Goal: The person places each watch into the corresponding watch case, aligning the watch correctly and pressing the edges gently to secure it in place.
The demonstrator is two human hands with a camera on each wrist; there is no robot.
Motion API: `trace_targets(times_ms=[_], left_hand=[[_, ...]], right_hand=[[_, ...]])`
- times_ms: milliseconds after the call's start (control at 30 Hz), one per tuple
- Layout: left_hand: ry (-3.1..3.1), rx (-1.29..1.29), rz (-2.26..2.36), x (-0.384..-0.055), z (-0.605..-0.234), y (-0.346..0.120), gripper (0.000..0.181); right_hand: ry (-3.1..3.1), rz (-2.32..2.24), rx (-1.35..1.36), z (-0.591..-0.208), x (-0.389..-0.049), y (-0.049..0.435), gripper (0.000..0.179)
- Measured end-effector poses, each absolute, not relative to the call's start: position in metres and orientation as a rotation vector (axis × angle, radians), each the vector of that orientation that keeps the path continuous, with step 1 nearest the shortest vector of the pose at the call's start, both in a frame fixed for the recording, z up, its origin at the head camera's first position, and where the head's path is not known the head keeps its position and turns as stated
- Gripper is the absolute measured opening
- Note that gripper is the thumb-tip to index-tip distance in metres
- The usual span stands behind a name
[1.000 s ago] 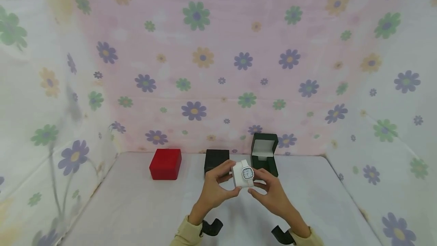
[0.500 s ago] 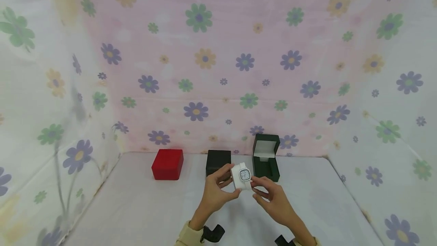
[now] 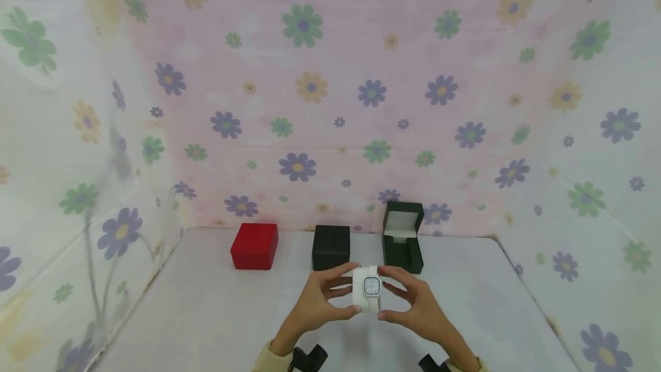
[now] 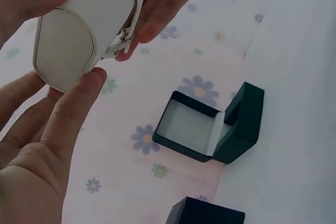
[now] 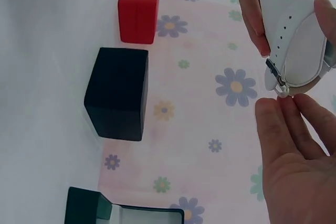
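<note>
A white wristwatch [image 3: 372,286] with a square face is strapped round a white cushion [image 3: 358,289], upright above the table in the head view. My left hand [image 3: 316,304] grips the cushion's left end between thumb and fingers. On the other side, my right hand [image 3: 420,306] pinches the watch end, its index finger at the top and thumb at the bottom. The strap's buckle [image 5: 278,74] and punched holes show in the right wrist view. From the left wrist, the cushion's rounded end [image 4: 65,51] is visible, but the watch face is hidden.
Behind the hands, a red box [image 3: 254,247] stands at the left and a black box [image 3: 331,247] in the middle, both closed. A dark green box [image 3: 403,254] with its lid raised stands to the right. Flowered cloth [image 3: 330,102] surrounds the white table [image 3: 206,303].
Both hands have brought the watch and cushion lower and nearer. The tilted watch is now upright, and the right hand's thumb and index finger have spread to its bottom and top.
</note>
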State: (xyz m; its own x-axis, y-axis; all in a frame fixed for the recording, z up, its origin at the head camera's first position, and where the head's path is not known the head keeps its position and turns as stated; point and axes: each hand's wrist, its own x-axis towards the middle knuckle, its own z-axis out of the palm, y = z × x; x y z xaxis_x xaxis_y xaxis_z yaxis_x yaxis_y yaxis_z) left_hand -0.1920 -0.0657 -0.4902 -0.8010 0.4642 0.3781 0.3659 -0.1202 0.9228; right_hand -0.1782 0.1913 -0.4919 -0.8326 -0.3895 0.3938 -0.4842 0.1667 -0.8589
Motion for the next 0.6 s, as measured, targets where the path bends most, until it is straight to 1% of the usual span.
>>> trace_targets(times_ms=[300, 600], left_hand=[[2.027, 1.014, 1.962, -0.178, -0.493, -0.08, 0.075], [2.037, 1.027, 1.985, -0.168, -0.495, -0.086, 0.073]], right_hand=[[-2.294, 1.793, 0.929, -0.5, -0.168, 0.185, 0.072], [-2.245, 1.856, 0.973, -0.5, -0.16, 0.177, 0.072]])
